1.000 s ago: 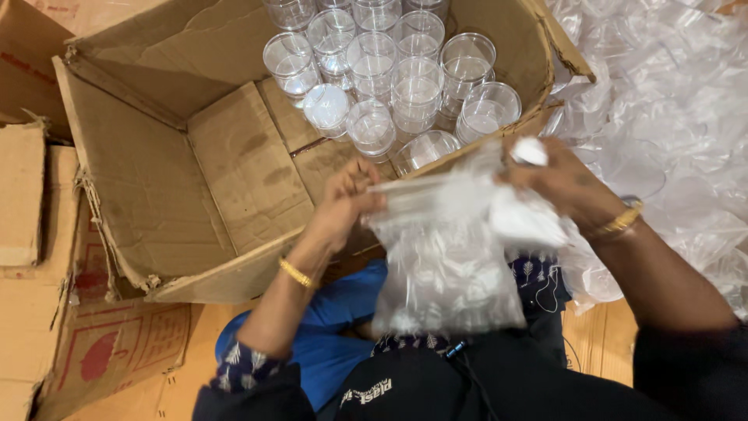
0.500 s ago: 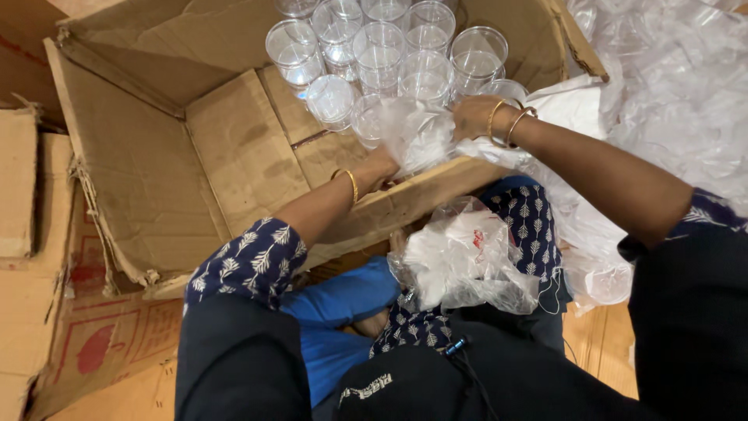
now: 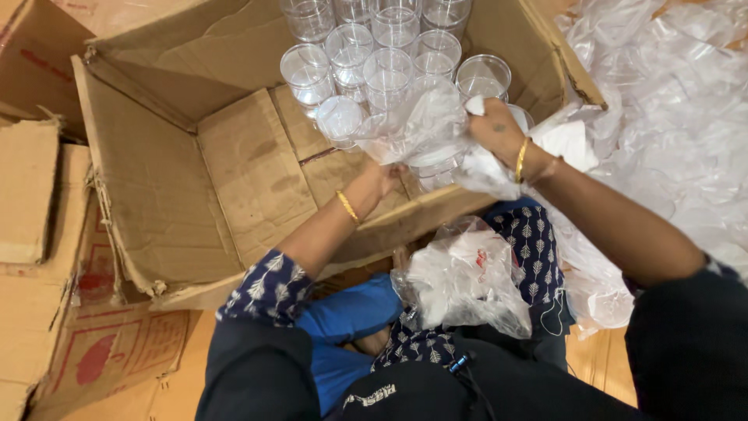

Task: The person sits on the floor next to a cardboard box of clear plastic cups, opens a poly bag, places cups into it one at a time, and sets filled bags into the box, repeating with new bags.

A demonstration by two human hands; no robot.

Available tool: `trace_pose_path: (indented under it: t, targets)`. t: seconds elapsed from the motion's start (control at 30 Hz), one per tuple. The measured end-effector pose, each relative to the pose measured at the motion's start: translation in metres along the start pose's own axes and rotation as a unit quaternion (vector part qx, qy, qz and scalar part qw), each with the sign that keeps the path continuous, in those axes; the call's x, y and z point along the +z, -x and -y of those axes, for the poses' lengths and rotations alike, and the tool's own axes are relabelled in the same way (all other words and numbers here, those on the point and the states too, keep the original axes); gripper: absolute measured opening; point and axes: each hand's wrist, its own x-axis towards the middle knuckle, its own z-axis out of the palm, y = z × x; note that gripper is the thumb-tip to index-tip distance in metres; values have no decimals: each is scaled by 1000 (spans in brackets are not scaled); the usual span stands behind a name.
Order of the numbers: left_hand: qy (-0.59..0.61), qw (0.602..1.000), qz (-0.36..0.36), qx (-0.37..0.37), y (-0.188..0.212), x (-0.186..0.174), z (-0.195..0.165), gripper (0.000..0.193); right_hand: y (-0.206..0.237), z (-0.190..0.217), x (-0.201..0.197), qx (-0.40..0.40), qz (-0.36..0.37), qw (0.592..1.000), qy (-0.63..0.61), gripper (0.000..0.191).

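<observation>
Right hand [image 3: 492, 129]: fingers closed on the top of a clear plastic wrapper [image 3: 421, 129], a gold bangle at the wrist.
Left hand [image 3: 386, 178]: fingers tucked under the wrapper's lower edge; whether they grip it cannot be told.
Wrapper: stretched between both hands, over a clear plastic cup [image 3: 436, 168].
Beyond the fingers: rows of clear cups [image 3: 366, 47] standing upright in an open cardboard box [image 3: 156, 179].
Right of the hands: a heap of clear wrappers [image 3: 670, 117].
Below the wrists: a crumpled plastic bag [image 3: 463, 281] on the lap.
</observation>
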Motion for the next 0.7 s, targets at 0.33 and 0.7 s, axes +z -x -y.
trace_pose_path:
  t: [0.33, 0.7]
  targets:
    - [-1, 989, 145, 6, 77, 57, 37, 36, 75, 81, 11, -8, -228, 958, -172, 21]
    - [-492, 819, 69, 287, 222, 155, -19, 47, 144, 118, 1, 7, -68, 998, 8, 31]
